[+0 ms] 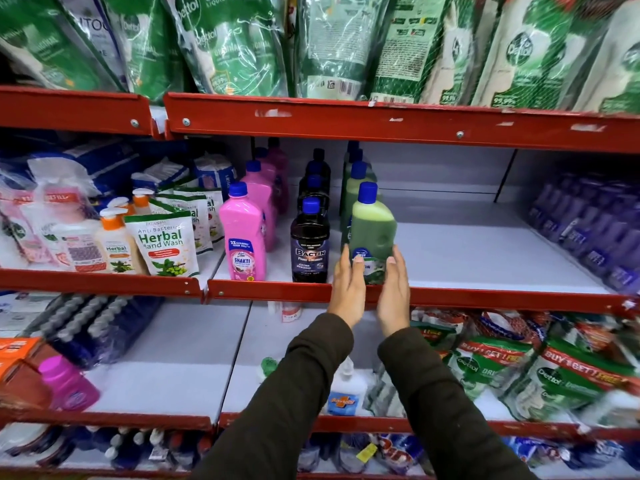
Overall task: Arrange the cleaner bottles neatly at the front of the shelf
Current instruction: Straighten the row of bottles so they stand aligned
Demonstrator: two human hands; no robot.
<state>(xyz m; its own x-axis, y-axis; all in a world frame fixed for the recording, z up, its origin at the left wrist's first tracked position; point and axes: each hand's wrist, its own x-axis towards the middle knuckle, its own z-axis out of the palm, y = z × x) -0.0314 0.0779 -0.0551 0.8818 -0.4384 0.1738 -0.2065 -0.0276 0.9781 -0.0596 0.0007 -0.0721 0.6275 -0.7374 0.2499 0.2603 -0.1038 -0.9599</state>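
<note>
Here, the green bottle (373, 233) is standing upright at the front of the middle shelf (485, 251), just behind its red lip (270, 292), and holding a green liquid under a blue cap. The left hand (347, 289) is pressing flat against the bottle's side at 9 o'clock and the right hand (393, 292) is doing the same at 3 o'clock, so the grip of each hand is lying open-fingered, the two palms sandwiching the lower label between them rather than curling around it. Directly behind it, toward 12 o'clock, at least two more green bottles (356, 181) are queuing in a row. At 9 o'clock of the green one, the dark Bactin bottle (310, 247) is leading a row of three dark bottles, and further at 9 o'clock the pink Shakti bottle (242, 237) is heading a row of at least three pink ones. Herbal hand wash pouches (162, 242) and pump bottles (116, 244) are crowding the neighbouring bay to the left. At 3 o'clock the shelf is lying bare until the blurred purple bottles (588, 230) at the far right. Green Dettol refill packs (221, 46) are hanging over the upper shelf at 12 o'clock.
</note>
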